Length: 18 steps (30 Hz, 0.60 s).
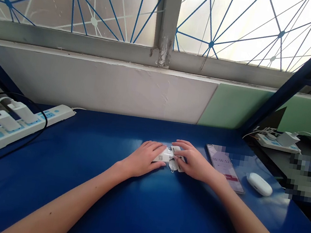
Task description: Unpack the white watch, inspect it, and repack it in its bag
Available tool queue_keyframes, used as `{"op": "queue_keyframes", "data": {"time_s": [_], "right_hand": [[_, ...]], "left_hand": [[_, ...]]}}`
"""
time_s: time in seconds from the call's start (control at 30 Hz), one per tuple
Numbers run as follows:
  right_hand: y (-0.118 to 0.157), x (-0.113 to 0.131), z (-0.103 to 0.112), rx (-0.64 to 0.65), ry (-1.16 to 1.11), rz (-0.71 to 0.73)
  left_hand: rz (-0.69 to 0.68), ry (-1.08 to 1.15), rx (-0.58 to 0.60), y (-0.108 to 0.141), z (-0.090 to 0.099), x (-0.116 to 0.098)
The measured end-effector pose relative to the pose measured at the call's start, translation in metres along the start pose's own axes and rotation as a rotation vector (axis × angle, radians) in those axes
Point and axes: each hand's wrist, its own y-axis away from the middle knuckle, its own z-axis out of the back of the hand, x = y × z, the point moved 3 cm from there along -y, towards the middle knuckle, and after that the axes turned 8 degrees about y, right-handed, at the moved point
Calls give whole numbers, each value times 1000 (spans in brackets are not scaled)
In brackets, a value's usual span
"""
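Note:
Near the middle of the blue table, my left hand (145,159) is closed around the left end of a small white package (164,155), its fingers on top and its thumb along the near side. My right hand (192,161) rests at the package's right end, fingers bent over small white pieces (175,165). Those pieces are partly hidden by the fingers and too small to make out. The two hands are close together but apart.
A phone (225,169) showing a timer and a white oval case (259,184) lie to the right. A white power strip (24,127) with plugs and cables stands at the left. Blue slanted posts rise at both sides, and a wall is behind.

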Motion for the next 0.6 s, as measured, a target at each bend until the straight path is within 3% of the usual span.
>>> {"op": "queue_keyframes", "data": {"time_s": [0.2,0.4,0.5,0.6], "right_hand": [[-1,10,-4,92,-106,-13],[-1,5,-8,157,-164,-26],[-1,0,-4,137,-154,-21],[0,-5,4,24,-116,-10]], "left_hand": [[-3,-17,-28,1,0,2],[-5,-59,-4,1,0,2],[-1,-85,34,0,1,0],[11,-105,70,-1,2,-1]]}}
